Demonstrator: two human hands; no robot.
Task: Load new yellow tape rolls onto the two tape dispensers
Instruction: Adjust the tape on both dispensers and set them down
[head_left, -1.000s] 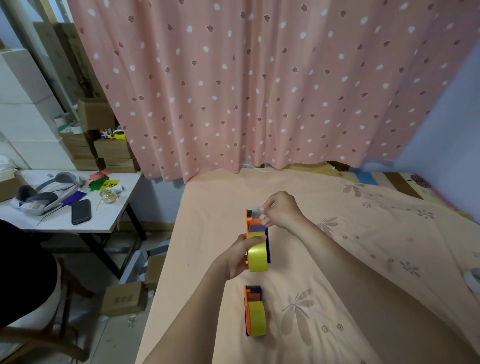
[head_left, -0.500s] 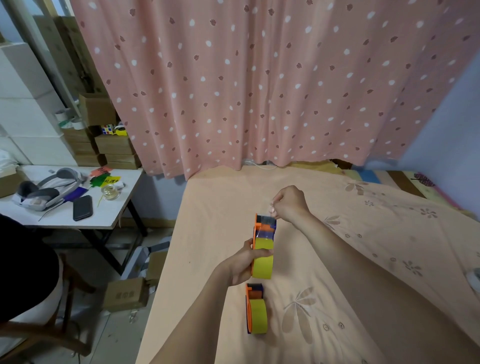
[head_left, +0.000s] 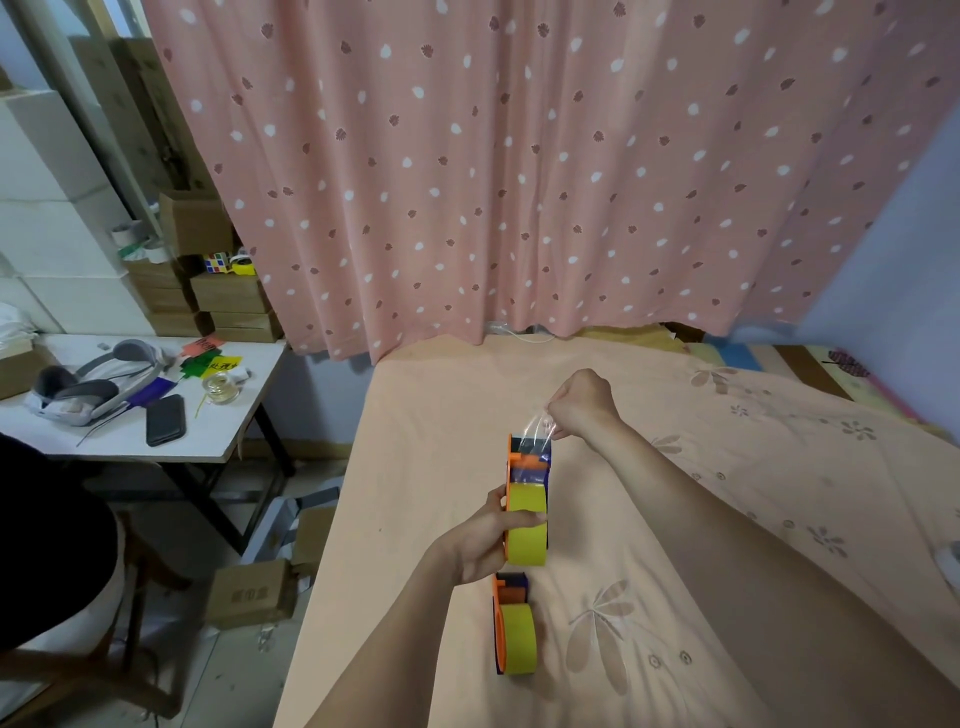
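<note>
My left hand (head_left: 480, 540) grips an orange and blue tape dispenser (head_left: 527, 467) that carries a yellow tape roll (head_left: 526, 525), held just above the bed. My right hand (head_left: 582, 402) pinches the clear free end of the tape (head_left: 540, 428) beyond the dispenser's front end, stretched up and away from it. A second orange and blue dispenser (head_left: 511, 590) with its own yellow roll (head_left: 519, 639) lies on the bed just in front of my left hand, with nothing touching it.
The peach floral bed sheet (head_left: 675, 519) covers the work surface. A pink dotted curtain (head_left: 519, 182) hangs behind. At left stands a white table (head_left: 218, 441) with a phone (head_left: 166, 420) and headset (head_left: 88, 384); cardboard boxes (head_left: 249, 592) sit on the floor.
The held dispenser has shifted slightly right and away from me. My right hand has drawn the tape end further out past the dispenser's front. The lying dispenser has not moved.
</note>
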